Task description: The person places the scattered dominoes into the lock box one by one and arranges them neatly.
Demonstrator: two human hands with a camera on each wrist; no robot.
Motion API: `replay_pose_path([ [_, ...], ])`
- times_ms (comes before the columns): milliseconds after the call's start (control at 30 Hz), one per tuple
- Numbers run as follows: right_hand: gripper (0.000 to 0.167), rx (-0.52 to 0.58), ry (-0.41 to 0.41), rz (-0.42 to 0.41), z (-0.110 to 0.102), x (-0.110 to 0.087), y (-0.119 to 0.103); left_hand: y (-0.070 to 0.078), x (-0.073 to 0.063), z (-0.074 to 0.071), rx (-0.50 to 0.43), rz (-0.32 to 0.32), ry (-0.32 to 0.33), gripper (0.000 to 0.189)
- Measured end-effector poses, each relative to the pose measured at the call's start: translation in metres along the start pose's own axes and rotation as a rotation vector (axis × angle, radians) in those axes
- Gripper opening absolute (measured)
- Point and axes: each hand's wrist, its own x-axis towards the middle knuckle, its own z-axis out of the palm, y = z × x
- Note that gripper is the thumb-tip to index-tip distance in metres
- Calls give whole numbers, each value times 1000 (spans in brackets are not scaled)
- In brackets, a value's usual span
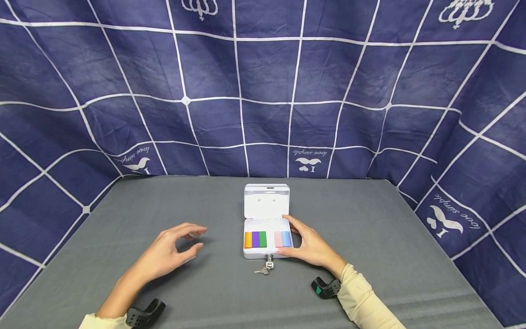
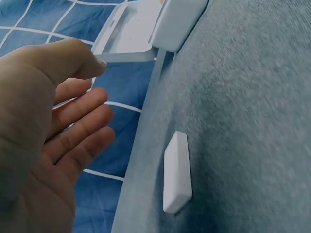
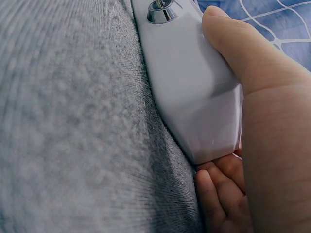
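A white lockable box [image 1: 269, 226] stands with its lid [image 1: 267, 201] raised. Orange, purple and green blocks [image 1: 255, 239] fill its left part; pink and light blue blocks [image 1: 282, 239] lie at the right, with a gap between the groups. Keys [image 1: 264, 270] hang from the lock at its front. My right hand [image 1: 310, 244] grips the box's right side, thumb at the front edge and fingers along the side. My left hand [image 1: 170, 251] hovers left of the box, fingers relaxed and holding nothing. Below it, a white block [image 2: 177, 172] lies on the table in the left wrist view.
The grey cloth-covered table [image 1: 197, 297] reaches back to a blue curtain [image 1: 263, 123] with white grid lines, which also hangs along both sides. Black bands [image 1: 325, 288] sit at both wrists.
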Motion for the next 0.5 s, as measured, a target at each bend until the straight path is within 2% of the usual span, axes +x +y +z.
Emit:
replay_pose_path([
  [267, 97, -3, 6, -2, 0, 1, 2, -11, -11, 1, 24, 34, 21, 36],
  [500, 97, 1, -1, -14, 1, 0, 2, -19, -23, 3, 41, 27, 11, 34],
])
